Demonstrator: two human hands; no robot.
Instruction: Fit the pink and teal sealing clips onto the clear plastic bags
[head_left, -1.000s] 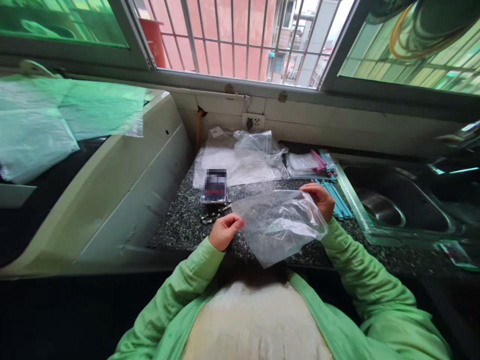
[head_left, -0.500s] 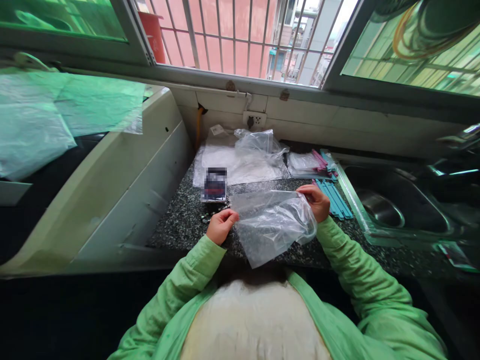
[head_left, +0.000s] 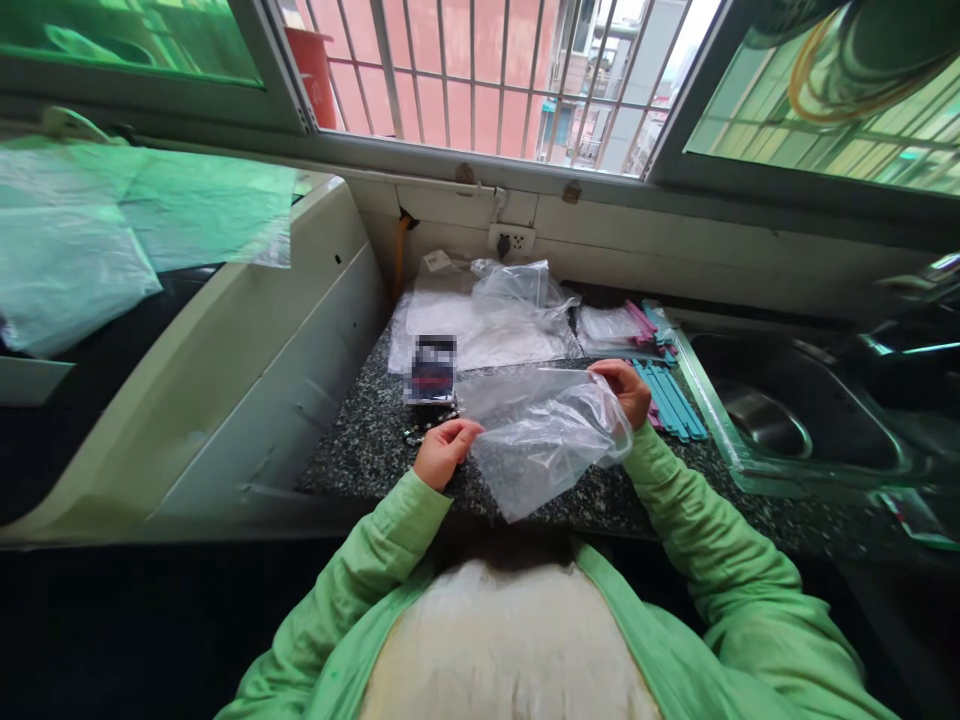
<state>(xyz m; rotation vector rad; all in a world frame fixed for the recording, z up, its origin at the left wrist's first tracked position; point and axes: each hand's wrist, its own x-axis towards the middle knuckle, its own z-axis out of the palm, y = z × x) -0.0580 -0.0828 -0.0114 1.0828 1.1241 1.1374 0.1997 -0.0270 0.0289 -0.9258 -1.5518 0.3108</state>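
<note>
I hold a clear plastic bag (head_left: 544, 440) by its top edge over a speckled dark counter (head_left: 360, 450). My left hand (head_left: 444, 450) pinches the bag's left corner. At the right corner my right hand (head_left: 622, 390) pinches the same edge. The bag hangs slack and crumpled between them, its lower end toward my body. Just beyond my left hand a small beaded chain (head_left: 427, 426) lies on the counter, next to a dark blurred card (head_left: 432, 368).
A heap of clear bags (head_left: 495, 315) lies at the counter's back by a wall socket (head_left: 501, 243). Teal strips (head_left: 671, 400) and pink strips (head_left: 637, 322) lie right of my right hand. A steel sink (head_left: 780, 420) is further right; a white appliance (head_left: 247, 340) stands left.
Both hands have moved the bag slightly away from my body and closer together; the bag hangs more bunched than a second ago.
</note>
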